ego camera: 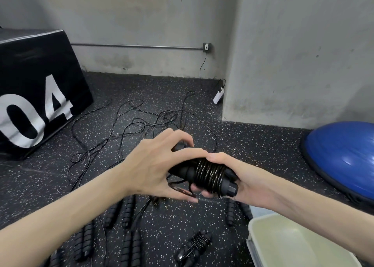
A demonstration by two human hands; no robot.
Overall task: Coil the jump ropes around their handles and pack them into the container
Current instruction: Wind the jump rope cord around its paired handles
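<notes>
- Coiled jump rope bundle (204, 175): black handles wrapped in tight turns of cord, held in mid-air above the speckled floor (253, 145), between both hands.
- Right hand (238, 177): palm under the bundle's right end, fingers curled around it from below, thumb pressed across the top of the coils; firm grip.
- Left hand (159, 165): on the bundle's left end, fingers curled over the handle tips, thumb underneath; grips that end. Loose cord tail hanging just below the bundle.
- Container (287, 244): pale tub, below and right of the bundle, partly behind the right forearm.
- Second coiled rope (194, 246): on the floor below the bundle, just left of the container.
- Loose handles (127, 212): several black ribbed ones scattered on the floor below and left of the bundle.
- Tangled cords (141, 121): spread over the floor beyond the bundle.
- Black box (38, 92) marked "04": far left of the bundle.
- Blue dome trainer (344, 155): right of the bundle, against the wall.
</notes>
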